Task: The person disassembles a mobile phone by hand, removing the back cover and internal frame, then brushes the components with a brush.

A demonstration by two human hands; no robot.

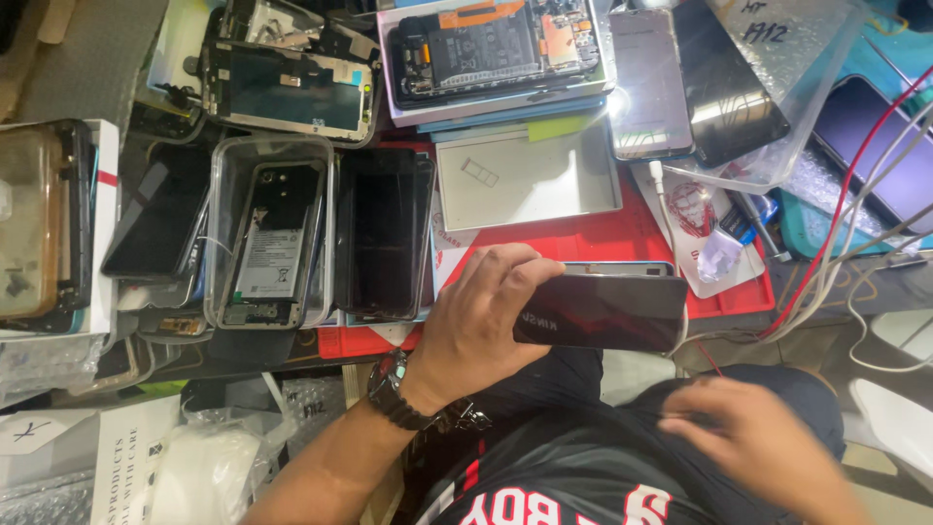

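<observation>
My left hand (pixel 481 326) grips one end of a dark smartphone (pixel 607 311), held flat and sideways with its glossy back up, over the near edge of a red work mat (pixel 593 238). A black watch is on that wrist. My right hand (pixel 753 437) is blurred, low at the right above my lap, holding nothing that I can make out, its fingers loosely apart.
The bench is crowded with phones: an opened phone in a clear tray (pixel 272 238), a black screen (pixel 384 233), a shallow white tray (pixel 530 175), an opened phone on a box (pixel 496 44), dark phones (pixel 700 78). Red and white cables (pixel 836 243) run at right. Plastic bags lie lower left.
</observation>
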